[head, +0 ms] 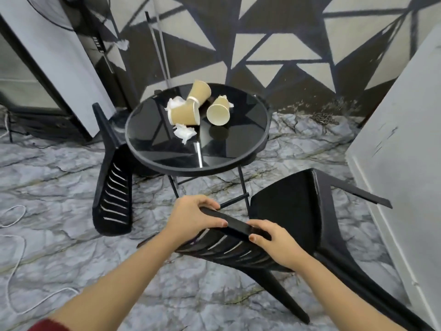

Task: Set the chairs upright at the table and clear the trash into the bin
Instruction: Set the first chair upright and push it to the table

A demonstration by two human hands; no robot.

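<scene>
fan (51, 13) top left | white cable (14, 237) on marble floor (59, 168)

The two toppled chairs (296, 211) and the round glossy table (236, 149) are black, the three paper cups (186, 113) tan with pale insides, the crumpled tissues (185, 133) white — all over a grey marble-veined floor (59, 168) and a wall (274, 44) of beige-and-dark triangles.

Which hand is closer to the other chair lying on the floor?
Left. The left hand grips the near chair on the side toward the fallen chair; the right hand grips farther from it.
</scene>
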